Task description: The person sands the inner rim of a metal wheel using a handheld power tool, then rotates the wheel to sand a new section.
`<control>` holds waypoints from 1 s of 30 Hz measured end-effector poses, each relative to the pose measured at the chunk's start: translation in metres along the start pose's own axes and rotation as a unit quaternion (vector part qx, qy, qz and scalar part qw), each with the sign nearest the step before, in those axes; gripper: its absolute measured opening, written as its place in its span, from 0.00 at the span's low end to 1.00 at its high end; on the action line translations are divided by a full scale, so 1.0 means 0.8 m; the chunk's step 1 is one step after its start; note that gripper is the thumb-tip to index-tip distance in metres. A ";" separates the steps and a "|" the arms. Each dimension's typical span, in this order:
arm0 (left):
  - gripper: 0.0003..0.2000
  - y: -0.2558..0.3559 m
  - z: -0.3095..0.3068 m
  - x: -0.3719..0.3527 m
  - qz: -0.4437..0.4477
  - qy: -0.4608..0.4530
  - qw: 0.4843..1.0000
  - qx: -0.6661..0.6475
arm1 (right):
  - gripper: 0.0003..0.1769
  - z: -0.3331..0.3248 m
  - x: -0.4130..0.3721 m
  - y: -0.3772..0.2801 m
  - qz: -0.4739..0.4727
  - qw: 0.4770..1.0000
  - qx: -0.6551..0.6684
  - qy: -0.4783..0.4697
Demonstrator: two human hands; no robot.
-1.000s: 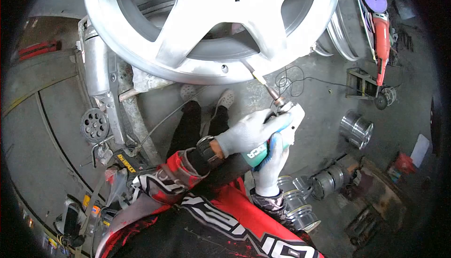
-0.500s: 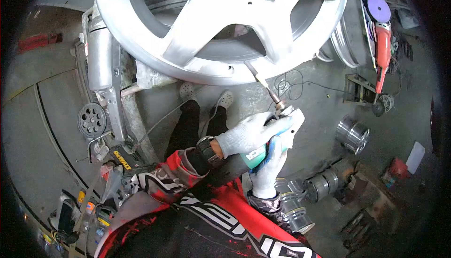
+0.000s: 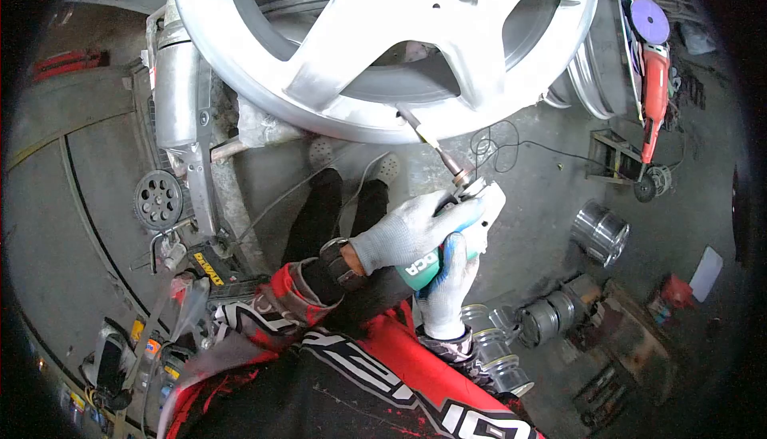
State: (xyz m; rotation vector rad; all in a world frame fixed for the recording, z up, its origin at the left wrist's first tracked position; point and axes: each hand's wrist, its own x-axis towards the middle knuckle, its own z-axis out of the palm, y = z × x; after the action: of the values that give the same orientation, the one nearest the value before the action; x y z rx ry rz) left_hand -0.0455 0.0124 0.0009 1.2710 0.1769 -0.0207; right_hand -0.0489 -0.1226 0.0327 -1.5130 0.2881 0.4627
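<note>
A large silver alloy wheel fills the top of the view. My left hand, in a pale glove with a watch at the wrist, is wrapped over the front of a green power grinder. Lower down, my gloved right hand grips the same tool's body from the right side. The grinder's long shaft points up and left, and its tip lies at the small hole in the wheel's lower rim. Whether the tip touches the metal is too small to tell.
A red polisher with a purple pad is at the upper right, and its cable crosses the floor. Loose metal rims lie at the right. A silver cylinder and a round black plate are at the left. My feet are below the wheel.
The grinder and both hands have shifted left against the wheel, bringing the tip from right of the small rim hole to the hole itself. The whole view has moved slightly.
</note>
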 end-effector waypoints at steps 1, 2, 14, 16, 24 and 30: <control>0.17 0.001 -0.001 0.000 -0.002 0.011 1.000 -0.003 | 0.23 -0.001 0.001 -0.001 0.000 1.000 0.002 0.000; 0.17 0.001 0.000 0.002 -0.001 0.011 1.000 -0.003 | 0.23 -0.004 0.003 -0.002 0.003 1.000 -0.012 0.003; 0.17 -0.004 0.000 0.002 -0.007 0.008 0.999 0.043 | 0.24 0.006 0.004 -0.011 -0.002 0.999 -0.038 0.014; 0.17 0.007 -0.003 0.005 -0.085 0.007 0.992 -0.091 | 0.24 0.005 0.003 -0.010 -0.020 0.999 -0.044 0.008; 0.18 0.002 -0.005 0.001 -0.006 -0.009 0.998 0.055 | 0.35 -0.003 0.006 -0.009 0.021 0.999 -0.022 -0.010; 0.18 0.008 -0.006 -0.002 0.084 0.015 0.988 0.131 | 0.34 -0.002 0.008 -0.010 0.016 1.000 -0.021 -0.009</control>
State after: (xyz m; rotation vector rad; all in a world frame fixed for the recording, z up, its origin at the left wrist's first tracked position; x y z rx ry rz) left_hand -0.0466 0.0187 0.0061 1.5465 0.0929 0.1234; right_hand -0.0391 -0.1234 0.0366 -1.5456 0.2903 0.5103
